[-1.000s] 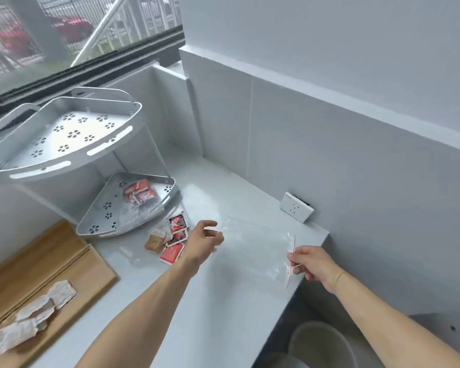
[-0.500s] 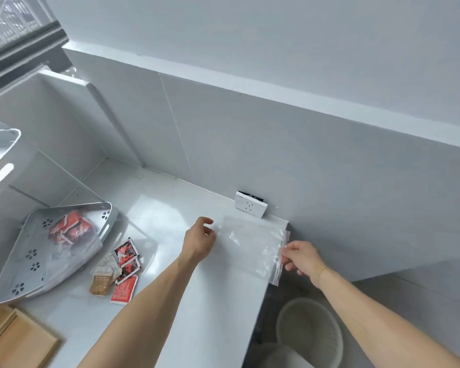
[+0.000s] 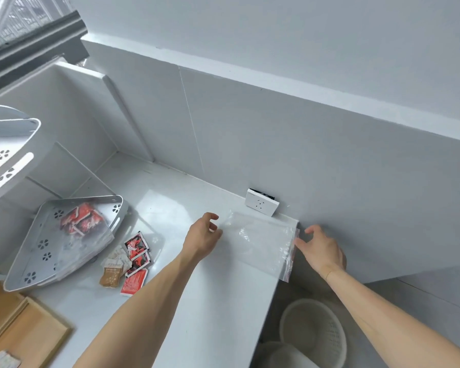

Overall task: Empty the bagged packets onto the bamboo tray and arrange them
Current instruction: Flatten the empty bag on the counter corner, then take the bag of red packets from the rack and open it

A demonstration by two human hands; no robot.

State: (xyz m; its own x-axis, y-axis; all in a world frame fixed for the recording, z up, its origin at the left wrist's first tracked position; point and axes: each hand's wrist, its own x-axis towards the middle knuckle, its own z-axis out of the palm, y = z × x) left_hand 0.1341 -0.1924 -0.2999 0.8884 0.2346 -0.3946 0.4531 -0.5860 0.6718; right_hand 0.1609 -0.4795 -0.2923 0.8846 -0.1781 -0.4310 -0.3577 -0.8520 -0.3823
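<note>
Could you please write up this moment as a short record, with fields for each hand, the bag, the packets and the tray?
left hand: open, at the clear bag's left end
right hand: open, at the bag's red-striped end
clear bag: flat on the counter, looks empty
loose packets: on the counter beside the white rack
bamboo tray: bottom left, mostly out of view

A white wall socket (image 3: 262, 205) sits mid-frame above the white counter (image 3: 197, 314), a perforated corner rack (image 3: 8, 144) at left, a round basket (image 3: 314, 338) lower right.
</note>
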